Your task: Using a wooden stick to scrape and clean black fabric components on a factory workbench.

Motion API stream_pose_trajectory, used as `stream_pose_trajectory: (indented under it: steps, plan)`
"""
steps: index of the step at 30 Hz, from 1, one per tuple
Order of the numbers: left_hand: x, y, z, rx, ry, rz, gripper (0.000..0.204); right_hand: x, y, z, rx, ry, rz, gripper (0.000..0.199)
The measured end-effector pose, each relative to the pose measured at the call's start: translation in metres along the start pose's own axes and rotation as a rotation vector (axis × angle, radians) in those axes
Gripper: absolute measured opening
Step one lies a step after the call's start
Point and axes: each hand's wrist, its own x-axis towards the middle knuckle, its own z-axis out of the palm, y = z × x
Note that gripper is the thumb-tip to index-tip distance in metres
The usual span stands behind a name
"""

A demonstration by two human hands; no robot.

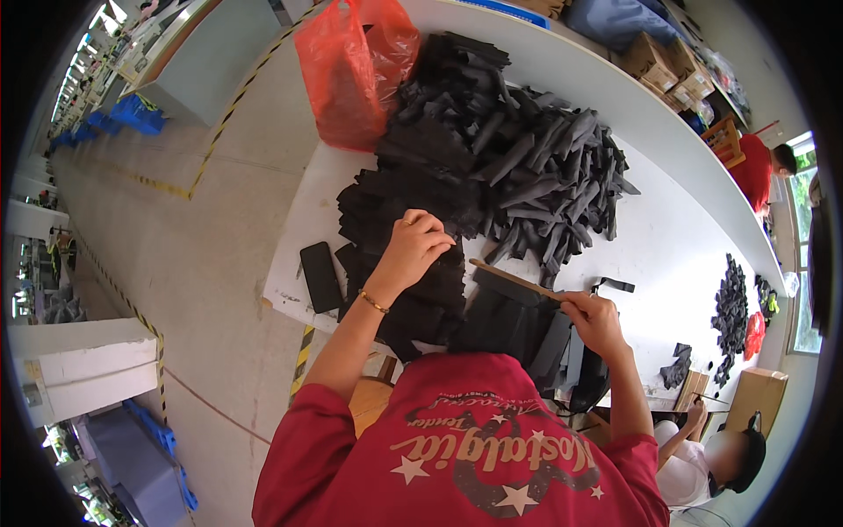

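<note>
My right hand (595,321) is closed round one end of a thin wooden stick (516,277). The stick slants up and left above dark fabric pieces (500,323) at the table's near edge. Over the left part of the black fabric layers (404,198), my left hand (421,242) has its fingers bent and pressed together; whatever they may pinch is too small to make out. The free tip of the stick lies just right of that hand. A black phone (321,277) rests on the white table (285,250), left of the fabric.
A large heap of black fabric strips (562,167) covers the table's far middle. A red plastic bag (351,79) stands at its far left corner. A low partition (685,171) runs along the far side. Another person (702,461) sits at the right, near a cardboard box (757,400).
</note>
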Motion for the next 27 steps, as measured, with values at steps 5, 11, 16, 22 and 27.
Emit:
stream_pose_trajectory:
  steps: [5,11,16,22,27]
  plan:
    - [0.003,0.006,0.003,-0.032,-0.028,0.013,0.005,0.001,0.003,0.006,-0.065,-0.029,0.014,0.014]
    - [0.007,0.038,0.023,-0.058,-0.067,0.078,0.007,0.025,-0.003,0.056,-0.080,-0.036,-0.056,0.018]
    - [0.001,0.080,0.014,-0.025,0.303,0.027,0.027,0.039,-0.026,0.104,0.470,0.012,0.059,0.026]
    - [-0.039,0.045,0.065,-1.818,0.547,-0.845,0.027,0.028,-0.044,0.140,0.523,-0.041,0.079,0.025]
    - [-0.021,0.068,0.065,-1.808,0.794,-0.974,0.024,0.026,-0.067,0.155,0.389,0.192,0.075,0.017]
